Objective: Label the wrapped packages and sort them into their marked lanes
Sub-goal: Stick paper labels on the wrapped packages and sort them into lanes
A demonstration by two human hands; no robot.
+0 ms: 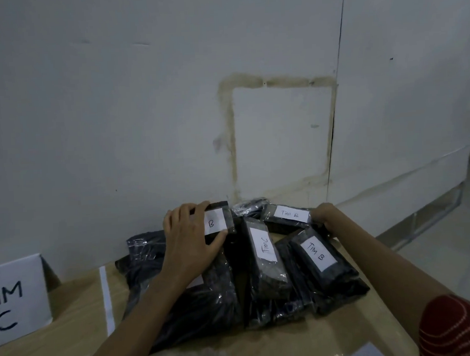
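Abutting a stained wall (115, 102), the tabletop (79, 303) carries packages (269, 279) labelled "Tim B", "Tim C". Left hand (189, 237) and right hand (324, 218) each grip one.

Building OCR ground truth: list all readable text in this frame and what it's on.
"TIM C": white standing sign, left.
"Tim C": label on middle package.
"Tim B": label on near right package.
"Tim B": label on far right package.
"B": label on back-left package; rest covered by left hand.
Bottom-right sheet: cut off, unreadable.
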